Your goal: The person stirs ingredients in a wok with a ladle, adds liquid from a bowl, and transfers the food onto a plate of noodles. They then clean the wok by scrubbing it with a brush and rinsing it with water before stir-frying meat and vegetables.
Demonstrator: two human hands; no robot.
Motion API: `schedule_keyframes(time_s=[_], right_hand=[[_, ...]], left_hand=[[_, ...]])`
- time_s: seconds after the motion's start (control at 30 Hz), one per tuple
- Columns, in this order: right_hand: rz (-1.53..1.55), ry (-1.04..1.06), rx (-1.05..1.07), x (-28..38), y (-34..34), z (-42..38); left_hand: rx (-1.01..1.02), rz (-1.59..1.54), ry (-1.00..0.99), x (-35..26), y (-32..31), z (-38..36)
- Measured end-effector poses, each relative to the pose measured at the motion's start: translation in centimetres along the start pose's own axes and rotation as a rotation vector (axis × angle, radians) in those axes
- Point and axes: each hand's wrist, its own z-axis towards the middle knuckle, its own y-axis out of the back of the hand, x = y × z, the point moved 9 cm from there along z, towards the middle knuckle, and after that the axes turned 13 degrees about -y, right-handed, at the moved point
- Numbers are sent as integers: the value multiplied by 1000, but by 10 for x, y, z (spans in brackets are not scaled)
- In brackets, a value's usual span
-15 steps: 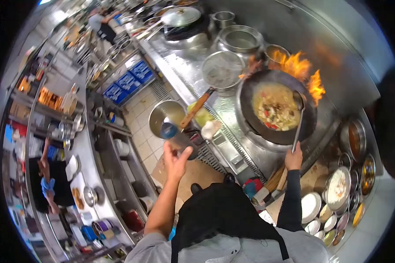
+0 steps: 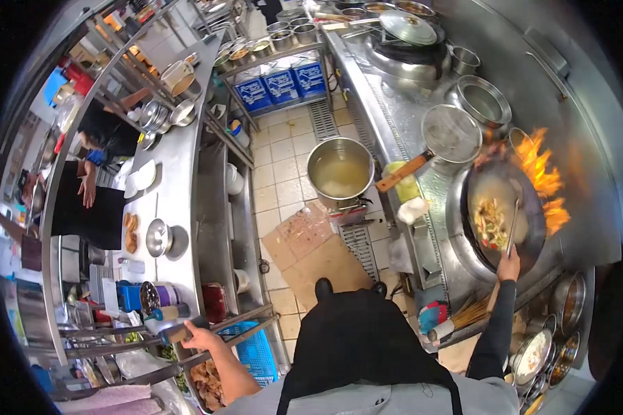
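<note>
At the lower left, my left hand (image 2: 202,339) is closed round a dark bottle (image 2: 180,330), tilted over the edge of the steel counter (image 2: 181,238). My right hand (image 2: 509,267) grips the handle of a metal ladle (image 2: 513,228), whose head reaches into the large black wok (image 2: 531,243). Pale liquid with chopped food (image 2: 491,220) lies in the wok. Orange flames (image 2: 541,168) rise along its far right side.
A tall pot of cloudy liquid (image 2: 340,171) stands in the aisle, left of the stove. A wooden-handled strainer (image 2: 452,133) rests beside the wok. Cardboard (image 2: 318,259) covers floor tiles. Left of the counter stand people in black (image 2: 83,207). A blue basket (image 2: 256,351) sits low, near my left arm.
My left hand has swung left from the aisle to the counter with the bottle. The view has turned left. My right hand stays on the ladle, which has shifted in the wok.
</note>
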Motion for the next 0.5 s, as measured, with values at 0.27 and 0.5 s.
schedule_keyframes(time_s=[0.27, 0.5], right_hand=[[-211, 232, -138, -36, 18, -96], [-90, 46, -80, -74, 91, -162]], left_hand=[[-89, 363, -43, 31, 20, 57], [-70, 956, -10, 74, 15, 80]])
